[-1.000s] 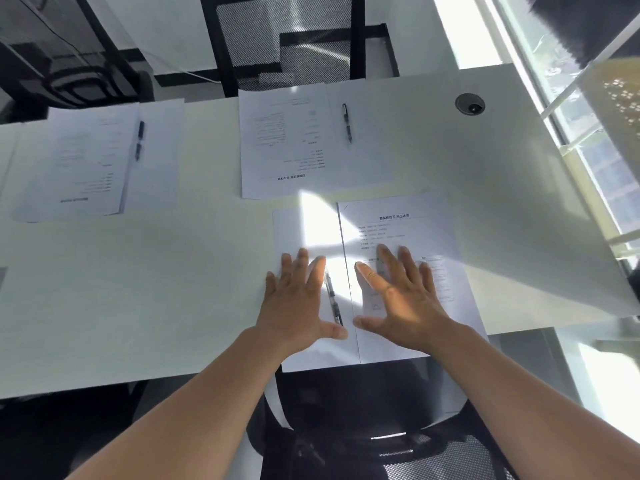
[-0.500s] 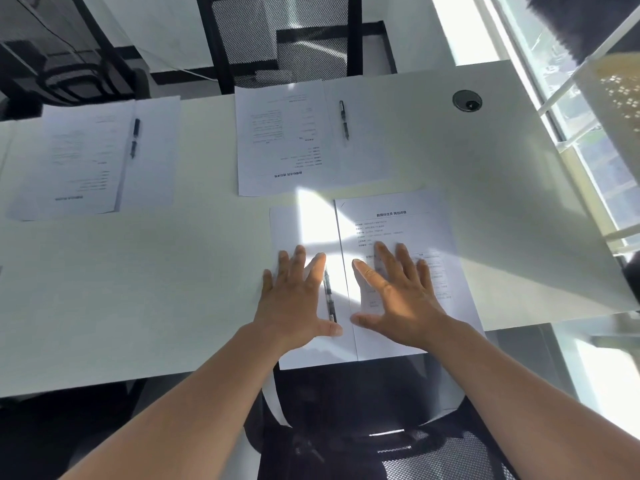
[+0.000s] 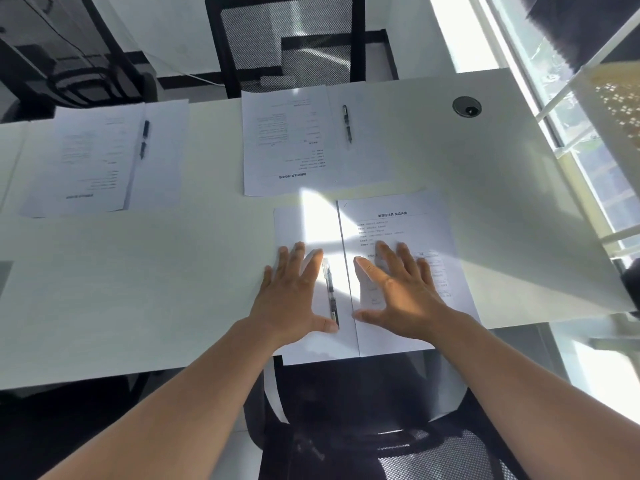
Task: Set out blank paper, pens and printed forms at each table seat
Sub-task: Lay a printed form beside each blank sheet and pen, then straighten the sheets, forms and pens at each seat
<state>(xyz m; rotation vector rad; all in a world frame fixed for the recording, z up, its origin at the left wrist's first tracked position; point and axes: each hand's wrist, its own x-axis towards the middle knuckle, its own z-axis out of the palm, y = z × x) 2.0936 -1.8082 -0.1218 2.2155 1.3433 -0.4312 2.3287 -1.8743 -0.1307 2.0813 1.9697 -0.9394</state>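
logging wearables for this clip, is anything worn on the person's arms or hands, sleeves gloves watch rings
Nothing worn shows. Both forearms are bare from the bottom of the frame to the wrists, with no sleeve edge in view. The left hand and right hand have no gloves, and no watch, band or ring shows on either.

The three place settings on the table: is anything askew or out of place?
Nothing stands out. Each blank sheet lies beside its printed form with a pen; the near sheets overhang the table edge slightly.
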